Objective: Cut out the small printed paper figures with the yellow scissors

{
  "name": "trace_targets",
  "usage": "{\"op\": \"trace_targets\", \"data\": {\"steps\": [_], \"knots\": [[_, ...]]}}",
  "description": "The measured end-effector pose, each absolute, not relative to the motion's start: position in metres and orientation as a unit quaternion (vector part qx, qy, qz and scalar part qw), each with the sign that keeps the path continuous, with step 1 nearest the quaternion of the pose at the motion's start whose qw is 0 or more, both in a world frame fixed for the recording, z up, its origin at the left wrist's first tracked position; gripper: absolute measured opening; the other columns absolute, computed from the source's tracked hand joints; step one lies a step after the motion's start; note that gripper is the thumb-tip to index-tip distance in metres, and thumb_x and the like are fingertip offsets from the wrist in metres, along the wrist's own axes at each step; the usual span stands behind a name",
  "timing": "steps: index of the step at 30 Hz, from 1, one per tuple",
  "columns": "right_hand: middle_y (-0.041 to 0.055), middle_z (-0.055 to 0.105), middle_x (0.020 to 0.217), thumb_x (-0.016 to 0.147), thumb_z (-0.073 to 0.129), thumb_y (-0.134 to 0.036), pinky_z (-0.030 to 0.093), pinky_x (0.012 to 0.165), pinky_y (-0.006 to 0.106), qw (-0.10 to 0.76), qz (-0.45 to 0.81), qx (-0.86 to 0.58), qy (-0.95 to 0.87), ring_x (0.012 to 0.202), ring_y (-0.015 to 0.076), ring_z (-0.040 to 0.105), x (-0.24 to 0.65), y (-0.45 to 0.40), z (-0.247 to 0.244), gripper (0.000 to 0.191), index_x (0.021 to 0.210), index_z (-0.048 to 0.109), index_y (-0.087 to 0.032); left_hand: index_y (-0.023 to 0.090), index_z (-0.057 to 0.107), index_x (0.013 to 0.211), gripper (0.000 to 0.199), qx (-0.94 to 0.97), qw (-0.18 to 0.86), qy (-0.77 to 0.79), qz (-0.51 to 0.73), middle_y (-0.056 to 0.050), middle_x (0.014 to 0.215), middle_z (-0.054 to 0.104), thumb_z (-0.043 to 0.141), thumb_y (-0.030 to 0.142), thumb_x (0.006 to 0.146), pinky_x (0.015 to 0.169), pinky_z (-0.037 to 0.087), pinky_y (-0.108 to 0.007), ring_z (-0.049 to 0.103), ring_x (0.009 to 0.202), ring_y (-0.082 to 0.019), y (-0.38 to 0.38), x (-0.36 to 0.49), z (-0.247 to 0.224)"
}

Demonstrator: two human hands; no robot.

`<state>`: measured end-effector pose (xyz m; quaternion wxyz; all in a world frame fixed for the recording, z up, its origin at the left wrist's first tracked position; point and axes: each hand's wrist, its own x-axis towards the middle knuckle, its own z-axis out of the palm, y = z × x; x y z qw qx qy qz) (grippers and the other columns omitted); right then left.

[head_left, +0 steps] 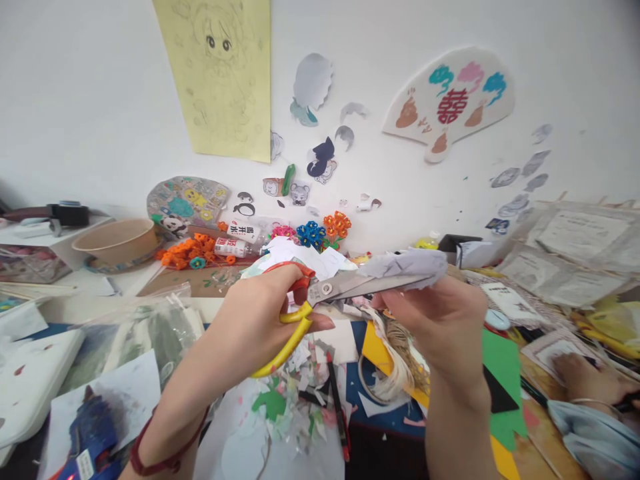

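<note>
Two hands are raised above the desk (530, 460), and the widest room I have is the air over them, up to the white wall (350, 27). Below them it is tighter: scraps (295, 407) heap underneath, string (395, 380) lies between the forearms, and green paper (500, 350) sits just right of the right forearm. A glue gun (93, 427) stands left of the left forearm, and another person's hand (580, 377) is well apart to the right.

My left hand (257, 313) is curled around the scissors (327, 288), their red and yellow handles standing apart, the blades pointing to the right hand. My right hand (440, 320) pinches a paper piece (410, 263) between thumb and fingers; a blade lies along its lower edge, though I cannot tell if it is biting.

Beyond the left hand, a bottle (245, 233) has a white label on which I read 开水; the red label beside it is too small for me. High above the right hand, a fan (453, 100) carries a red 囍.
</note>
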<state>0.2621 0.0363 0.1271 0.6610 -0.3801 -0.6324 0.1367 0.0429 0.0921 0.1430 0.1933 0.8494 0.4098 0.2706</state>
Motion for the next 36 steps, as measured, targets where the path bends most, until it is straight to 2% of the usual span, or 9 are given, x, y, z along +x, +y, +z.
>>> {"op": "trace_targets", "data": {"steps": [4,8,12,17,22,28,36], "knots": [[0.0,0.077,0.089,0.081,0.072,-0.003,0.062,0.076,0.033,0.656,0.128,-0.375,-0.643,0.082,0.0181,0.071,0.265,0.037,0.127,0.028,0.094,0.079,-0.027,0.021,0.048,0.079,0.042,0.854,0.181,0.394,0.288,0.004,0.07,0.053,0.067,0.058,0.081,0.058,0.035,-0.025,0.047,0.061,-0.013,0.091,0.042,0.144],[-0.0002,0.078,0.093,0.082,0.072,-0.004,0.063,0.084,0.034,0.649,0.116,-0.365,-0.657,0.089,0.0192,0.072,0.266,0.037,0.13,0.031,0.098,0.078,-0.029,0.022,0.041,0.071,0.044,0.86,0.179,0.383,0.287,0.006,0.06,0.046,0.063,0.058,0.085,0.053,0.03,-0.025,0.039,0.054,-0.011,0.089,0.043,0.145],[0.0015,0.078,0.096,0.084,0.07,-0.007,0.064,0.084,0.035,0.656,0.115,-0.364,-0.651,0.092,0.0209,0.073,0.266,0.037,0.129,0.03,0.101,0.077,-0.031,0.022,0.034,0.068,0.045,0.857,0.182,0.386,0.289,0.008,0.056,0.035,0.059,0.055,0.088,0.05,0.023,-0.025,0.031,0.052,-0.011,0.087,0.048,0.144],[0.0006,0.078,0.091,0.084,0.071,-0.007,0.065,0.081,0.036,0.671,0.144,-0.369,-0.626,0.088,0.0213,0.074,0.268,0.035,0.126,0.03,0.098,0.078,-0.032,0.023,0.031,0.071,0.043,0.861,0.198,0.372,0.284,0.008,0.06,0.028,0.057,0.05,0.092,0.053,0.023,-0.025,0.027,0.055,-0.011,0.088,0.053,0.139],[-0.001,0.079,0.095,0.083,0.071,-0.004,0.065,0.084,0.035,0.674,0.15,-0.36,-0.627,0.09,0.0202,0.074,0.27,0.034,0.126,0.034,0.1,0.079,-0.032,0.023,0.032,0.073,0.04,0.866,0.216,0.356,0.277,0.008,0.062,0.029,0.054,0.048,0.094,0.055,0.024,-0.026,0.027,0.057,-0.011,0.09,0.054,0.137],[0.0015,0.08,0.098,0.084,0.074,-0.012,0.065,0.086,0.043,0.663,0.163,-0.363,-0.634,0.094,0.0255,0.075,0.274,0.033,0.127,0.027,0.101,0.08,-0.033,0.023,0.034,0.075,0.037,0.867,0.228,0.353,0.269,0.007,0.063,0.031,0.054,0.047,0.094,0.054,0.024,-0.026,0.028,0.057,-0.011,0.09,0.053,0.137],[0.0006,0.079,0.107,0.087,0.071,-0.012,0.063,0.094,0.043,0.651,0.182,-0.355,-0.646,0.104,0.0254,0.074,0.277,0.031,0.127,0.029,0.106,0.079,-0.032,0.023,0.034,0.075,0.035,0.866,0.244,0.343,0.27,0.008,0.062,0.03,0.055,0.045,0.093,0.053,0.023,-0.025,0.026,0.057,-0.011,0.089,0.054,0.136]]}}
